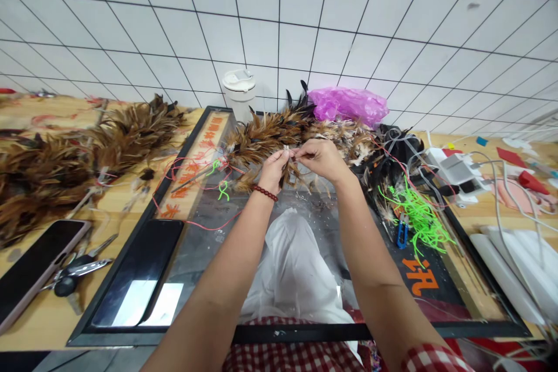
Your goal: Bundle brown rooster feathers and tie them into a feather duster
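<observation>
At twelve o'clock, left hand (274, 170) and right hand (321, 157) pinch, I think, a feather (290, 174), probably light, fragile, best held by its base.

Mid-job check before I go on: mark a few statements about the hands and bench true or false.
1. The left hand and right hand are close together. True.
2. The bracelet is on the right wrist. False: it is on the left.
3. The cup stands right of the pink bag in the picture. False: it stands left of it.
4. The blue tool lies by the green strings. True.
5. The keys lie between two phones. True.
</observation>
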A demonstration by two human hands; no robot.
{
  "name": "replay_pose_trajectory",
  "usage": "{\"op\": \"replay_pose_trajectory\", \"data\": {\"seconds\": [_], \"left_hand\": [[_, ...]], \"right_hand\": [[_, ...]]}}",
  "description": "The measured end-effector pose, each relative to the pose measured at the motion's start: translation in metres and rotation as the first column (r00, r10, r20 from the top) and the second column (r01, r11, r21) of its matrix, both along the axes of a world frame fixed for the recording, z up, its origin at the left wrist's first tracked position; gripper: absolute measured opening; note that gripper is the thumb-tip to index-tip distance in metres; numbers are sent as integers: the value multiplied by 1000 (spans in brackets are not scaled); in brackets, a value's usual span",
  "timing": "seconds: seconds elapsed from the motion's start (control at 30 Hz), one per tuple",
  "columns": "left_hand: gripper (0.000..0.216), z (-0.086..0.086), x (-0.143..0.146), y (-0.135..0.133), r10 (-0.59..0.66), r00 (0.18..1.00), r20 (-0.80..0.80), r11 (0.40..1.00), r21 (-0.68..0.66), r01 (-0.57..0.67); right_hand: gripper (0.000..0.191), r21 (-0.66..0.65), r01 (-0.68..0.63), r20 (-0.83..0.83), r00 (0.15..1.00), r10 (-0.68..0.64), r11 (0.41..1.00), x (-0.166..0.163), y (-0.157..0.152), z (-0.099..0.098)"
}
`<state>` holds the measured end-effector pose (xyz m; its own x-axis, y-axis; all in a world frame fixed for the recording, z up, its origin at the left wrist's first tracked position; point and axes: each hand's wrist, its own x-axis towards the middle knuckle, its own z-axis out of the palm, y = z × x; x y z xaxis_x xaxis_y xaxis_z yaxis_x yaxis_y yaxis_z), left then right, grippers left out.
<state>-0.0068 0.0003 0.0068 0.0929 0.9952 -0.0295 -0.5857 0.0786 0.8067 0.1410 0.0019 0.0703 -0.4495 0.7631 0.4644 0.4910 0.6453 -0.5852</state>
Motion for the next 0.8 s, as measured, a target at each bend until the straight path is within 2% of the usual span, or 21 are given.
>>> {"op": "replay_pose_trajectory", "data": {"seconds": [0.13,0.3,0.4,0.53,0.63,0.8], "left_hand": [[26,-2,-1,2,24,1000,13,999,-49,-23],[26,1,-1,-2,-28,1000,1,999,-17,28],[28,5,-1,-5,-55,998,-12,998,22,55],[31,6,-1,-7,-67,997,-34,996,48,69],[33,5,-1,-7,-78,995,-56,995,57,81],[34,5,2,-6,-52,994,-92,998,-41,49]], "right_hand": [[15,-126,-75,2,997,76,989,-7,-4,0],[17,-236,53,-140,986,-88,970,-3,4,-11],[21,-364,99,-235,952,-194,926,1,12,-18],[25,-519,-57,-344,928,-147,853,1,13,-19],[26,-534,-115,-406,904,-134,838,0,11,-18],[23,-457,-68,-430,889,-154,887,-2,11,-16]]}}
